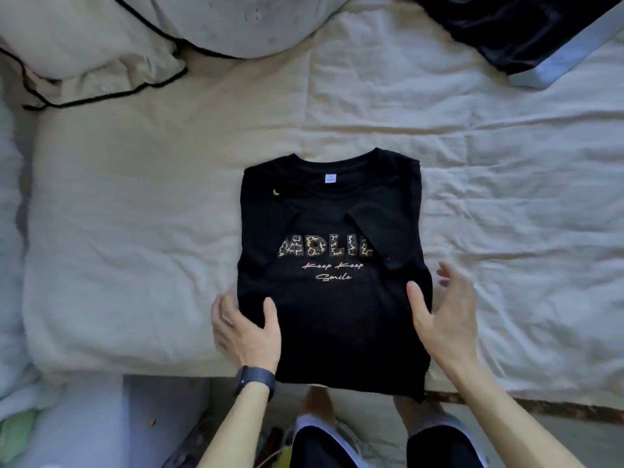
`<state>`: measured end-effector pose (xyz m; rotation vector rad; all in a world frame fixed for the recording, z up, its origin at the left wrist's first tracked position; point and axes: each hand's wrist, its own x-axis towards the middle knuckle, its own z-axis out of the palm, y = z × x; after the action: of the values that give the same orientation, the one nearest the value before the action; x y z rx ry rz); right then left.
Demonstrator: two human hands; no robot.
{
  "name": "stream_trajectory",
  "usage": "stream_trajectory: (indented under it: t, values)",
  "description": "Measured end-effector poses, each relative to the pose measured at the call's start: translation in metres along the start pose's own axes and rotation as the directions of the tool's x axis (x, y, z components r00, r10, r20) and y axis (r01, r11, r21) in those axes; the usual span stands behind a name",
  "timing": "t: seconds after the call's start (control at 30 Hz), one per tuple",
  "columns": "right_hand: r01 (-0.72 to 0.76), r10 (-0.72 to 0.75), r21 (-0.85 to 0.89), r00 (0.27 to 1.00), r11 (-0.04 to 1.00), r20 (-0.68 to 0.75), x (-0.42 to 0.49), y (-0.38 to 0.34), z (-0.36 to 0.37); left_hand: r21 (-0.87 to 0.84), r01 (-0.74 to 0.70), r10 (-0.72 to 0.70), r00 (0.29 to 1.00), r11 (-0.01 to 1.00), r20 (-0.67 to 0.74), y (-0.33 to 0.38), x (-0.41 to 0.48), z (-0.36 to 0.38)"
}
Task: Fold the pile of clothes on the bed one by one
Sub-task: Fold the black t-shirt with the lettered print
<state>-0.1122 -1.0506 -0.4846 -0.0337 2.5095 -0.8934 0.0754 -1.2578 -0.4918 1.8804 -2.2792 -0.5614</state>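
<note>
One garment in work: black T-shirt [334, 315], face up on the bed [135, 231], collar away from me, hem hanging slightly over the near edge. Both sides were already turned in, so the body made a narrow rectangle. The right sleeve [374, 231] lay folded diagonally across the chest and covered the end of the leopard-print lettering [326, 248]. The neck label [330, 178] showed at the collar.

Left hand [246, 329]: at the lower left edge, thumb lying on top of the cloth, fingers down alongside the fold against the sheet. I could not tell whether the fingers were tucked under the edge. Wristwatch [255, 381] was on this wrist.

Right hand [445, 315]: at the lower right edge, fingers spread and blurred out past the cloth, thumb over the shirt. It gripped nothing.

Reading: the hands bracketed the lower half at matching height (my guess: to lift the hem end evenly and carry it up toward the collar). Judged stage: side folds done, crosswise fold pending. The shirt sat near the bed's edge to keep it within easy reach.

Risk: the loose sleeve could slip out when the lower half is lifted.

Elsewhere: pillow [84, 45] at far left, dark heap [523, 25] at far right (possibly the remaining clothes; unclear).
</note>
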Motion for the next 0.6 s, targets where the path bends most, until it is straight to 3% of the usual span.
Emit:
stream_trajectory:
  t: [0.07, 0.13, 0.3, 0.4, 0.6]
  values:
    - [-0.214, 0.209, 0.105, 0.976, 0.971, 0.053, -0.036, 0.015, -0.006, -0.075, 0.174, -0.171, 0.984, 0.982, 0.052, -0.039, -0.012, -0.016]
    - [-0.291, 0.287, 0.123, 0.957, 0.949, 0.049, -0.062, 0.028, -0.007, -0.093, 0.240, -0.217, 0.954, 0.966, 0.207, -0.074, -0.022, -0.027]
    - [-0.381, 0.377, 0.057, 0.923, 0.923, 0.070, -0.102, 0.042, -0.003, 0.054, 0.180, -0.175, 0.773, 0.982, 0.610, -0.123, -0.036, -0.044]
    - [-0.459, 0.453, -0.008, 0.875, 0.889, 0.172, -0.119, 0.052, 0.004, 0.077, 0.197, -0.198, 0.724, 0.977, 0.661, -0.133, -0.027, -0.044]
    - [-0.537, 0.496, 0.063, 0.812, 0.841, 0.310, -0.129, 0.083, 0.021, 0.091, 0.264, -0.240, 0.614, 0.960, 0.752, -0.146, -0.004, -0.034]
